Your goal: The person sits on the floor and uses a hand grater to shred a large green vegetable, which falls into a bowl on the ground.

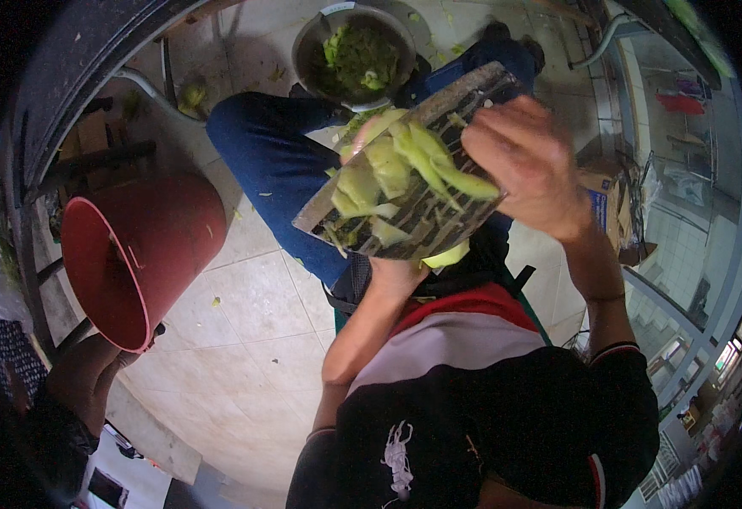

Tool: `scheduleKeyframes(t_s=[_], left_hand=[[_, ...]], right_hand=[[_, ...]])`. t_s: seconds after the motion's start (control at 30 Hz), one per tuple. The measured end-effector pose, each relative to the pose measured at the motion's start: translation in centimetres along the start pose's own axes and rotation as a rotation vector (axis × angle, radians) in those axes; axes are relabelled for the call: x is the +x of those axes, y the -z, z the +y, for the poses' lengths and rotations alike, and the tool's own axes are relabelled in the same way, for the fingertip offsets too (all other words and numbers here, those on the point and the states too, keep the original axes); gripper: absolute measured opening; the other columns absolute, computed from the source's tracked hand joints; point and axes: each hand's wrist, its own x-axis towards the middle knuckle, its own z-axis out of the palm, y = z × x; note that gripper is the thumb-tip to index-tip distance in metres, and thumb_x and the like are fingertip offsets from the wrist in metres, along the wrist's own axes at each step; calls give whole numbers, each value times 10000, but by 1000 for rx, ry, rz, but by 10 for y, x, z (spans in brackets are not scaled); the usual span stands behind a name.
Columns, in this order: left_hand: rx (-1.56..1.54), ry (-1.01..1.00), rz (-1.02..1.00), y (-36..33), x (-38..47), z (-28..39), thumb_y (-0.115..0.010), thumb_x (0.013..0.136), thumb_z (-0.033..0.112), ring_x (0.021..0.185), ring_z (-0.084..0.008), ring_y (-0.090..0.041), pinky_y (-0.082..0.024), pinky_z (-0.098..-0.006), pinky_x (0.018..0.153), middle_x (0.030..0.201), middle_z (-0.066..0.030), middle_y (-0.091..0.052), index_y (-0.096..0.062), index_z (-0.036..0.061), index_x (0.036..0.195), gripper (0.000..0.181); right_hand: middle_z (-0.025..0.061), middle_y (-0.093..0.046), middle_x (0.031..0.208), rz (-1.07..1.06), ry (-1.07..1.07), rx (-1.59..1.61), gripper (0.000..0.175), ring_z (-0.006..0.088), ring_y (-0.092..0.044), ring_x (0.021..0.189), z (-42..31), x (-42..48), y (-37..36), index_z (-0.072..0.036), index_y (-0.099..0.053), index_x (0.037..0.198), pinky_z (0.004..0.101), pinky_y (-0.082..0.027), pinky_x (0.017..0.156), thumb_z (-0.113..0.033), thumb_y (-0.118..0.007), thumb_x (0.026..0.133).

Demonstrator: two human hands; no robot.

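My right hand [523, 165] is closed around the right end of a wide, flat, cleaver-like blade [473, 105], held tilted over my lap. Pale green vegetable slices [387, 168] lie against its upper face, with smaller scraps near its lower edge. My left hand [399, 273] reaches under the blade, which hides most of it, so its grip cannot be seen. A pale green piece [450, 256] shows beside my left wrist, below the blade. Beyond the blade, between my legs, stands a metal basin [304, 70] holding chopped greens [371, 60].
At left, a red plastic bucket [180, 210] lies tipped, with another person's hand [135, 353] at its rim. Metal table legs [148, 89] and a dark table edge [78, 89] frame that side. Scraps dot the tiled floor [250, 305]. A cardboard box [606, 197] sits at right.
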Motion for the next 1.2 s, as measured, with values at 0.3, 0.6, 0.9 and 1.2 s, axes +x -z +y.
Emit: scheduleKeyframes(t_s=[0.3, 0.6, 0.9, 1.2], left_hand=[[-223, -76, 71, -3, 31, 5, -401, 920, 582, 1203, -282, -511, -417, -473, 1025, 1338, -106, -491, -392, 120, 1374, 647], [-321, -22, -93, -10, 28, 13, -401, 902, 624, 1207, -288, -509, -421, -479, 1020, 1354, -111, -480, -375, 128, 1393, 699], [-296, -32, -17, 1, 9, 6, -400, 883, 666, 1211, -294, -507, -424, -485, 1015, 1371, -115, -469, -358, 135, 1413, 751], [-142, -160, 57, -7, 30, 23, -617, 741, 553, 1033, -265, -594, -513, -400, 855, 1196, -143, -531, -345, 69, 1356, 829]], right_hand=[[15, -479, 692, -178, 39, 2, 257, 198, -584, 659, -3, 7, 36, -131, -488, 700, 350, -424, 621, -265, -690, 614], [5, -446, 669, -94, 6, -9, 187, 164, -547, 621, -16, -1, 26, -129, -483, 677, 314, -394, 596, -193, -643, 605], [21, -475, 676, -27, -21, -19, 187, 186, -570, 642, -13, 2, 6, -117, -498, 691, 327, -410, 597, -167, -662, 616], [112, -632, 845, -278, -150, 150, 254, 350, -613, 811, 31, 15, 16, -54, -627, 901, 416, -498, 729, -131, -676, 664]])
